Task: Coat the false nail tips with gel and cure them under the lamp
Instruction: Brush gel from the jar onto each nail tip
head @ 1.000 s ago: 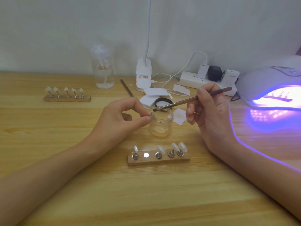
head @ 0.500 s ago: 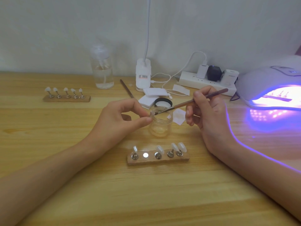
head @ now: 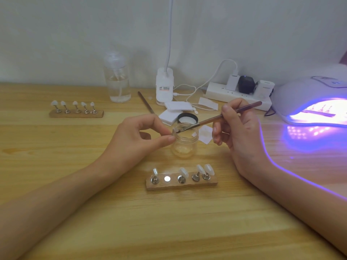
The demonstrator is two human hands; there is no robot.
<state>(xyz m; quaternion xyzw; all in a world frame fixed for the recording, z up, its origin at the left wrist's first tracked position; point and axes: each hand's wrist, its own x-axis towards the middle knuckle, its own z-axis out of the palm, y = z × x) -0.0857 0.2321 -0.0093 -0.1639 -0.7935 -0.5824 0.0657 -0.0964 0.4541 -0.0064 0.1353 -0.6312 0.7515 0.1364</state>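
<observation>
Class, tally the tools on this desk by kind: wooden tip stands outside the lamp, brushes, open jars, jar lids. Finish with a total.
Wooden tip stands: 2
Brushes: 2
Open jars: 1
Jar lids: 1
Total: 6

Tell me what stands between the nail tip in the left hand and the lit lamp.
The right hand, holding the brush against the nail tip, sits between it and the lamp on the right. The open jar stands just below. Nothing else visible blocks that way.

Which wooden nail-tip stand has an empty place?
The near wooden stand, by the clear jar: its second place shows bare metal; the far stand is full.
</observation>
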